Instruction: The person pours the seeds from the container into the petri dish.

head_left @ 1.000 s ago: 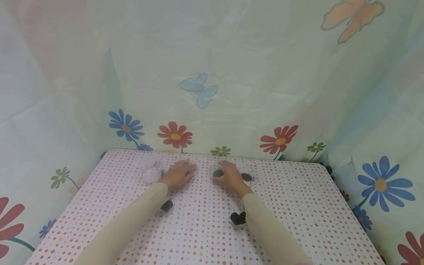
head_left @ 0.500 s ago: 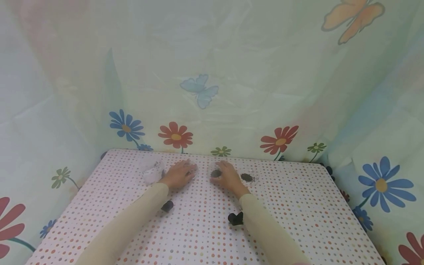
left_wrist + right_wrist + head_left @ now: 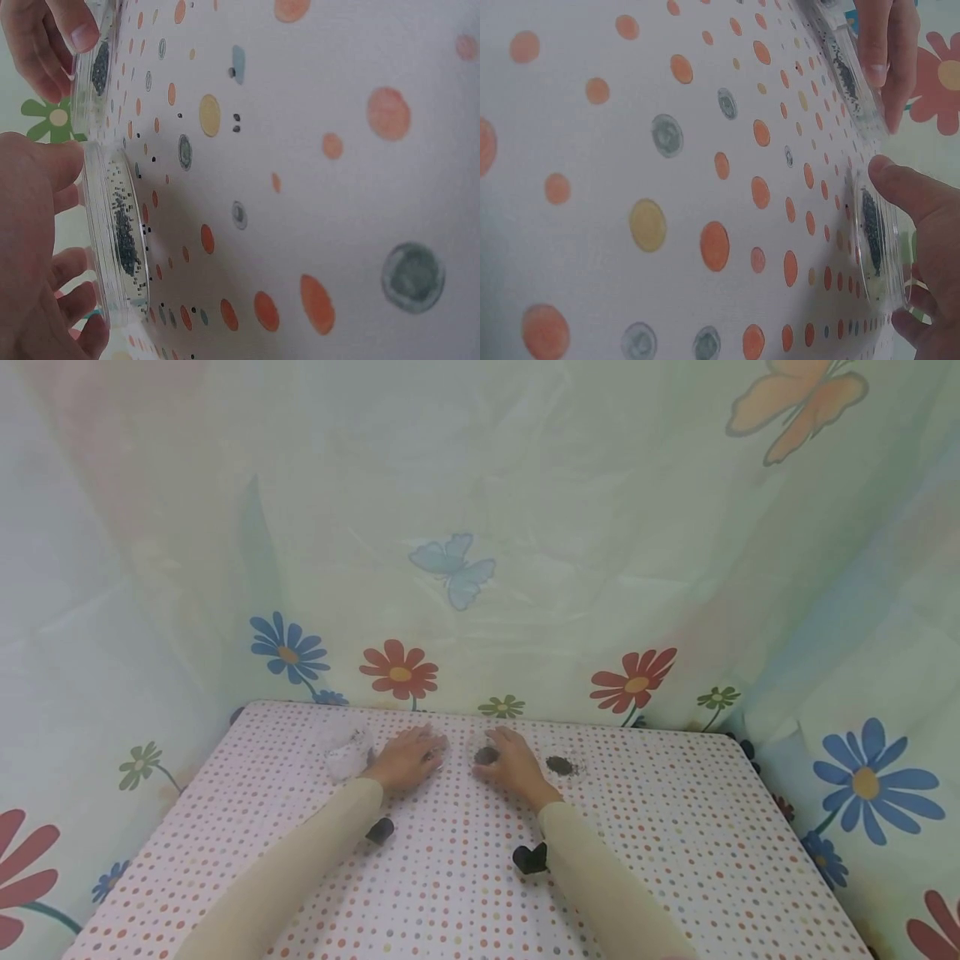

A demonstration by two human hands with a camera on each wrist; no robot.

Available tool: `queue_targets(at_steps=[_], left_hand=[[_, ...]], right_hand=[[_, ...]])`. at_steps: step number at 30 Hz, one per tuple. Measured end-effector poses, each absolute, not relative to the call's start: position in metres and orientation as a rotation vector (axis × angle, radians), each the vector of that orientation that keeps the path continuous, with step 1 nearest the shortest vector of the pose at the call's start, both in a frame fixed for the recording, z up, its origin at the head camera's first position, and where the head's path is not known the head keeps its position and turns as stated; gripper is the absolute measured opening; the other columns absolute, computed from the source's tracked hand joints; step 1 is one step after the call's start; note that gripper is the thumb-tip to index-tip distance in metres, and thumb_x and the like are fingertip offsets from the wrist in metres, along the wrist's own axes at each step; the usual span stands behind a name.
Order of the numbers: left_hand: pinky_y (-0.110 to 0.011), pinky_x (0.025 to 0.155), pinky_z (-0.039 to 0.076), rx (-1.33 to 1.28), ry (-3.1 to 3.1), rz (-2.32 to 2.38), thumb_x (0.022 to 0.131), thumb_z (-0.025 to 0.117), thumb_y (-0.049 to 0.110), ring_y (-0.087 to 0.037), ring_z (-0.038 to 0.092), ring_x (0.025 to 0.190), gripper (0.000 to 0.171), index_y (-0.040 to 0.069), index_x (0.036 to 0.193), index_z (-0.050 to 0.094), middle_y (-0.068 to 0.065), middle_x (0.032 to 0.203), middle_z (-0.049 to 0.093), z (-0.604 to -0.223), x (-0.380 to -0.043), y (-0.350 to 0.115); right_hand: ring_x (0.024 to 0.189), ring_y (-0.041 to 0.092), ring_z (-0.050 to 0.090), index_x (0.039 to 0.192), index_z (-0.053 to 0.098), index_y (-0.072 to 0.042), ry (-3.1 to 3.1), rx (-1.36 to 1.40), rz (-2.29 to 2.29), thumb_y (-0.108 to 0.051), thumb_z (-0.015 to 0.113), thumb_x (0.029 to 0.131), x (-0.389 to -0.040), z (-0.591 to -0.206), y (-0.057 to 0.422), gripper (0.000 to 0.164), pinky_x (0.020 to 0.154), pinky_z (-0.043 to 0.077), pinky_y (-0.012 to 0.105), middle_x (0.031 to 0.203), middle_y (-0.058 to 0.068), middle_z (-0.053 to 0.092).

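Observation:
At the back of the dotted table, the left hand point(image 3: 408, 758) holds a clear round shallow dish point(image 3: 96, 217) by its rim, thumb on one side and fingers on the other. Small dark grains point(image 3: 124, 236) are heaped and scattered in it. To its right, the right hand point(image 3: 517, 767) grips a similar clear dish point(image 3: 889, 247) between thumb and fingers. A denser dark pile point(image 3: 872, 231) sits in that one. Both dishes are right at the tabletop, a short gap apart.
Right of the right hand lies another dark pile point(image 3: 560, 766) with scattered grains and a faint clear outline. A pale rounded thing point(image 3: 347, 756) with dark specks is left of the left hand. Loose grains point(image 3: 237, 122) dot the table. A floral curtain point(image 3: 525, 610) hangs behind.
The right hand has shifted slightly left with its dish, away from the dark pile on its right. The left hand stays almost in place. The head view has tilted a little.

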State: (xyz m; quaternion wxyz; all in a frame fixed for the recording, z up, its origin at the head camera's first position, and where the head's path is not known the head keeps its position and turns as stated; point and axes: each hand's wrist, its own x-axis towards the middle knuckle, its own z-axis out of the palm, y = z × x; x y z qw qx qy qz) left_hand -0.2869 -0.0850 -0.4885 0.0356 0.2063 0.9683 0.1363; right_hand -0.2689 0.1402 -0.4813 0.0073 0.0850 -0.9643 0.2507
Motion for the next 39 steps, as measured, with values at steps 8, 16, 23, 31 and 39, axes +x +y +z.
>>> queue_targets(at_steps=[8, 16, 23, 31, 39], left_hand=[[-0.051, 0.112, 0.023, 0.642, 2.996, 0.402, 0.092, 0.045, 0.045, -0.024, 0.024, 0.140, 0.047, 0.034, 0.137, 0.039, -0.001, 0.150, 0.028, -0.490, -0.288, -0.085], [-0.051, 0.113, 0.021, 0.625, 2.975, 0.390, 0.092, 0.045, 0.044, -0.025, 0.023, 0.140, 0.047, 0.034, 0.138, 0.039, -0.001, 0.151, 0.027, -0.485, -0.285, -0.084], [-0.049, 0.114, 0.020, 0.607, 2.954, 0.379, 0.092, 0.045, 0.044, -0.023, 0.021, 0.141, 0.047, 0.034, 0.138, 0.038, 0.000, 0.151, 0.026, -0.479, -0.282, -0.083], [-0.049, 0.114, 0.019, 0.590, 2.942, 0.400, 0.092, 0.046, 0.043, -0.022, 0.020, 0.141, 0.047, 0.034, 0.137, 0.039, 0.001, 0.151, 0.026, -0.479, -0.282, -0.084], [-0.050, 0.114, 0.019, 0.635, 2.946, 0.408, 0.092, 0.047, 0.042, -0.025, 0.021, 0.141, 0.047, 0.032, 0.137, 0.040, -0.002, 0.151, 0.027, -0.480, -0.283, -0.084]], right_hand=[[0.136, 0.032, 0.029, 0.135, 0.042, -0.016, -3.023, 0.248, 0.742, -0.045, 0.072, 0.073, -0.270, -0.483, 0.140, 0.075, 0.109, 0.030, 0.050, 0.148, 0.011, 0.030], [0.135, 0.034, 0.030, 0.133, 0.045, -0.015, -2.982, 0.267, 0.747, -0.044, 0.073, 0.072, -0.267, -0.482, 0.146, 0.073, 0.107, 0.032, 0.051, 0.148, 0.013, 0.029], [0.134, 0.034, 0.031, 0.134, 0.045, -0.015, -2.963, 0.287, 0.765, -0.045, 0.072, 0.073, -0.262, -0.481, 0.153, 0.074, 0.106, 0.033, 0.051, 0.147, 0.013, 0.032], [0.134, 0.033, 0.031, 0.135, 0.043, -0.014, -2.957, 0.275, 0.778, -0.044, 0.072, 0.074, -0.253, -0.474, 0.157, 0.073, 0.106, 0.033, 0.051, 0.146, 0.012, 0.033], [0.131, 0.034, 0.034, 0.134, 0.043, -0.012, -2.927, 0.279, 0.751, -0.042, 0.071, 0.075, -0.246, -0.470, 0.160, 0.072, 0.103, 0.036, 0.051, 0.143, 0.014, 0.035]])
